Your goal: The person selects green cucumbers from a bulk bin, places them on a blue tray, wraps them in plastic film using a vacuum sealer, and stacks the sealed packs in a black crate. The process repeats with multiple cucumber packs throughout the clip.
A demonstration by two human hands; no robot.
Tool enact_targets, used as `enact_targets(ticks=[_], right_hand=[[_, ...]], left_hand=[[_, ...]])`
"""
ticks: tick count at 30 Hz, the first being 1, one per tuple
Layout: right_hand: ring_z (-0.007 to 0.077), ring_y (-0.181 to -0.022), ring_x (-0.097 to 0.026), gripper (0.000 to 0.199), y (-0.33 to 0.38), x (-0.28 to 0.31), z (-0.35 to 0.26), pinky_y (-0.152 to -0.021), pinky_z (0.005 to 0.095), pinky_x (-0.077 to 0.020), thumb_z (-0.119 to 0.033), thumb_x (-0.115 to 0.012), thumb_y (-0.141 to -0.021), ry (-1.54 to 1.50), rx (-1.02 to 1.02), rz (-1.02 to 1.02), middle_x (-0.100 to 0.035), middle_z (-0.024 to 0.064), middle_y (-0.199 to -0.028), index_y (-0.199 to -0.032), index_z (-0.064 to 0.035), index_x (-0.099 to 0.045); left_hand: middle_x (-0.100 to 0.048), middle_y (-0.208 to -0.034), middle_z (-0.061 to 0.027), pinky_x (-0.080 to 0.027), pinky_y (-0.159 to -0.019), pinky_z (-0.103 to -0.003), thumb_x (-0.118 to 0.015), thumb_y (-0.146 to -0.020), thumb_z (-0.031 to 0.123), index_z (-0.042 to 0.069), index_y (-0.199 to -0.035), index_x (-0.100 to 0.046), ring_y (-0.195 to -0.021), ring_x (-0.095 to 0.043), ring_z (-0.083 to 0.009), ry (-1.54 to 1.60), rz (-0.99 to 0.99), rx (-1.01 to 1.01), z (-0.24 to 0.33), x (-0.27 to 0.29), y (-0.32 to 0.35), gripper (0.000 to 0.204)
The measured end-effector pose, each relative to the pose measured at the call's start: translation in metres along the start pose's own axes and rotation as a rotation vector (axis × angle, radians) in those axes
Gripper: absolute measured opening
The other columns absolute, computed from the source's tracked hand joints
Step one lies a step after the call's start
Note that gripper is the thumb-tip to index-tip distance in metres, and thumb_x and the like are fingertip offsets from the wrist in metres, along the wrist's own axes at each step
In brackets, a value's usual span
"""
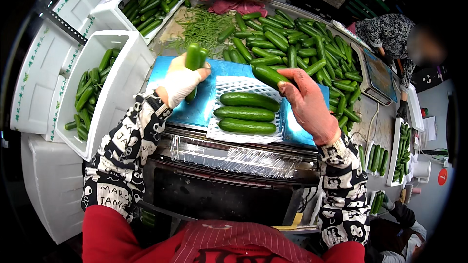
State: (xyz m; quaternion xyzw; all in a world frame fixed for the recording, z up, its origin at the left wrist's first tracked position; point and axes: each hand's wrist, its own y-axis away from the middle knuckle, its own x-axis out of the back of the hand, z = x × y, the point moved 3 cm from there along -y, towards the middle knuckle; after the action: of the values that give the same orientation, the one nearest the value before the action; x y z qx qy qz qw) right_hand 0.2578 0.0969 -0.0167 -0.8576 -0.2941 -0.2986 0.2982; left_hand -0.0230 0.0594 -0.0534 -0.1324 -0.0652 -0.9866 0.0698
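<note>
Over the blue surface (205, 98), left fingers (204, 72) grip cucumbers (193, 57), right fingers (295, 75) another cucumber (266, 74), its long axis slanting forward-left.

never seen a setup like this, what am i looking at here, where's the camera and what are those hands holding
There is no robot here, just someone working with two hands. The single picture comes from a wide fisheye camera worn on their head, looking down, so straight edges bend near the rim.

The left hand grips at least two upright cucumbers; the right hand holds a single cucumber. Between the hands, three cucumbers lie side by side on white foam netting, over a blue surface. Beyond are a big cucumber pile and some green beans. A white foam box of cucumbers stands at left.
</note>
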Motion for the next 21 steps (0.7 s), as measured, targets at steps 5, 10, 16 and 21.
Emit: enact_targets(ticks=[5,10,16,21], right_hand=[[0.0108,-0.086,-0.060,0.044,0.026,0.014,-0.012,-0.077,0.0251,-0.0509,-0.028,-0.058,-0.096,-0.423,-0.306,-0.128,-0.060,0.0066,-0.109,-0.126,0.0026,-0.051],[0.0101,-0.088,-0.058,0.040,0.040,0.014,-0.007,-0.079,0.0252,-0.0518,-0.022,-0.059,-0.095,-0.809,-0.413,-0.035,-0.058,0.0062,-0.107,-0.125,0.0026,-0.051],[0.0123,-0.082,-0.056,0.044,0.037,0.014,-0.016,-0.075,0.0263,-0.0477,-0.021,-0.062,-0.092,-0.617,-0.550,-0.029,-0.057,0.0067,-0.101,-0.126,0.0028,-0.048],[0.0113,-0.081,-0.054,0.046,0.048,0.009,-0.028,-0.075,0.0270,-0.0462,-0.026,-0.057,-0.095,-0.710,-0.523,0.011,-0.057,0.0064,-0.100,-0.130,0.0016,-0.048]], left_hand=[[-0.064,-0.098,-0.0101,-0.050,-0.081,-0.032,-0.063,-0.082,0.005,-0.003,-0.121,-0.049,-0.087,-0.062,-0.0192,0.681,-0.121,0.130,0.014,0.009,0.032,0.042],[-0.058,-0.114,-0.0177,-0.050,-0.094,-0.042,-0.059,-0.080,0.001,-0.006,-0.133,-0.039,-0.104,-0.059,-0.0259,1.093,-0.371,0.221,0.019,0.007,0.049,0.057],[-0.057,-0.114,-0.0163,-0.049,-0.096,-0.040,-0.063,-0.083,0.007,-0.005,-0.134,-0.038,-0.105,-0.059,-0.0254,0.933,-0.382,0.206,0.015,0.005,0.070,0.058],[-0.049,-0.126,-0.0267,-0.039,-0.108,-0.052,-0.057,-0.082,0.002,-0.005,-0.134,-0.035,-0.122,-0.050,-0.0397,1.192,-0.384,0.289,0.008,-0.005,0.070,0.057]])
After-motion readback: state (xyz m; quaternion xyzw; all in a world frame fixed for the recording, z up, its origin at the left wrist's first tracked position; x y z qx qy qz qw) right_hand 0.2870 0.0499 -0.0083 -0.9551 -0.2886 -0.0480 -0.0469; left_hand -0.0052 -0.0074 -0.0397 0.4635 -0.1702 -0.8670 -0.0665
